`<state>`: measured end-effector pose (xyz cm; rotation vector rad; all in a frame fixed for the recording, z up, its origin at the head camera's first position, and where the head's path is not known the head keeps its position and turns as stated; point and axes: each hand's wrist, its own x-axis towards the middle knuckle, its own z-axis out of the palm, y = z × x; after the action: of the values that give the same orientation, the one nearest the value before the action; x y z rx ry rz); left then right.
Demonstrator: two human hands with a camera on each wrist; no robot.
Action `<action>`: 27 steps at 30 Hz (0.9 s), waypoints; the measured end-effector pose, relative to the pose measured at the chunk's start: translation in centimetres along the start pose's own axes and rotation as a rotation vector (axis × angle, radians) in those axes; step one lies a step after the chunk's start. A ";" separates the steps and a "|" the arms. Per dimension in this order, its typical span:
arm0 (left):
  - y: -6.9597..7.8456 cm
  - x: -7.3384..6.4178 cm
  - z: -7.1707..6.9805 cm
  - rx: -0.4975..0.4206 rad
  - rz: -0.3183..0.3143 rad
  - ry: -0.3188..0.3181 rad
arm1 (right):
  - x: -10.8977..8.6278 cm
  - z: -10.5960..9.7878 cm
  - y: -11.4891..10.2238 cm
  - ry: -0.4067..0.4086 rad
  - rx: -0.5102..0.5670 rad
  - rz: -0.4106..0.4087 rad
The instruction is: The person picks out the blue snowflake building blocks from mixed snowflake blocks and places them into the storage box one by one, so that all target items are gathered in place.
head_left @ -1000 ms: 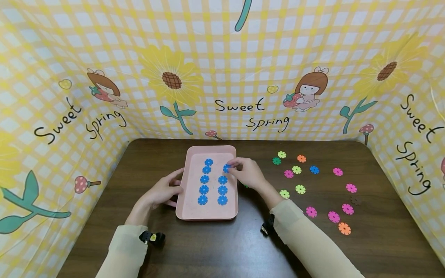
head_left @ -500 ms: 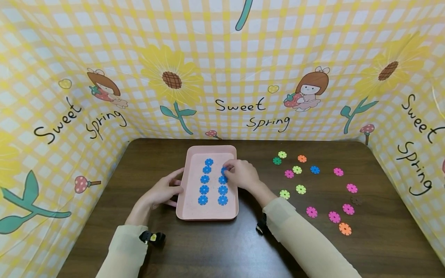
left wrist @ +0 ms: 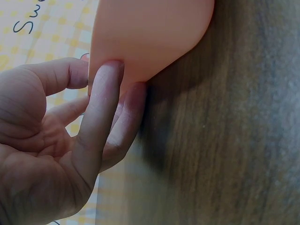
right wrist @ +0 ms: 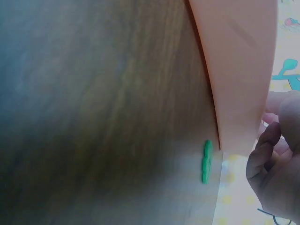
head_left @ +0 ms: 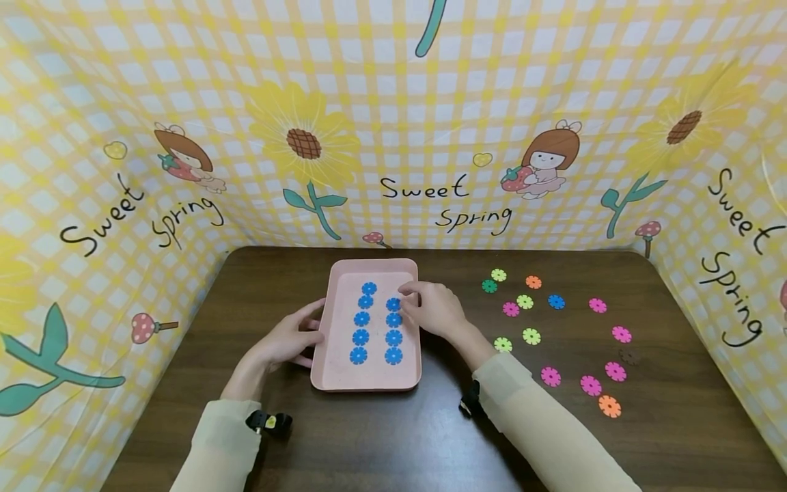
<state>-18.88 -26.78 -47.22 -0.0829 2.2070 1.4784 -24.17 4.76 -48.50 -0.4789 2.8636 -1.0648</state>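
A pink tray [head_left: 375,376] holds two columns of blue notched discs [head_left: 361,337], flat on its floor. My left hand [head_left: 290,336] grips the tray's left side; in the left wrist view its fingers [left wrist: 107,89] press the outer wall at the rim. Over the tray's right rim is my right hand [head_left: 435,311], its thumb and forefinger bent and apart with nothing seen between them. Just left of those fingertips lies the rear blue disc [head_left: 393,304] of the right column. The right wrist view shows that hand [right wrist: 276,168] mostly from the palm side, its fingertips partly hidden behind the tray wall.
Loose notched discs lie scattered on the brown table [head_left: 369,444] to the right: pink [head_left: 550,376], yellow-green [head_left: 531,336], orange [head_left: 610,406], a blue one [head_left: 556,302] and others. A green disc [right wrist: 206,161] lies beside the tray. Patterned cloth [head_left: 393,137] surrounds the table.
My right hand has brought a blue disc down toward me onto the right column and let it go, then drawn slightly right. The left hand and tray have not moved.
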 end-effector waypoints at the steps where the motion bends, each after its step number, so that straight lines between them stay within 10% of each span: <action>1: 0.0 0.0 0.0 0.001 0.000 0.000 | -0.1 -0.1 0.2 0.005 0.029 0.001; 10: 0.0 -0.1 0.0 0.003 0.009 -0.003 | -1.3 -2.2 2.1 0.077 0.173 -0.074; 27: -0.1 -0.1 0.0 0.003 0.010 0.003 | -4.4 -8.5 8.3 0.127 0.095 0.028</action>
<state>-18.74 -26.85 -47.29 -0.0736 2.2152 1.4817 -23.53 17.36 -47.60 -0.3772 2.8999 -1.2635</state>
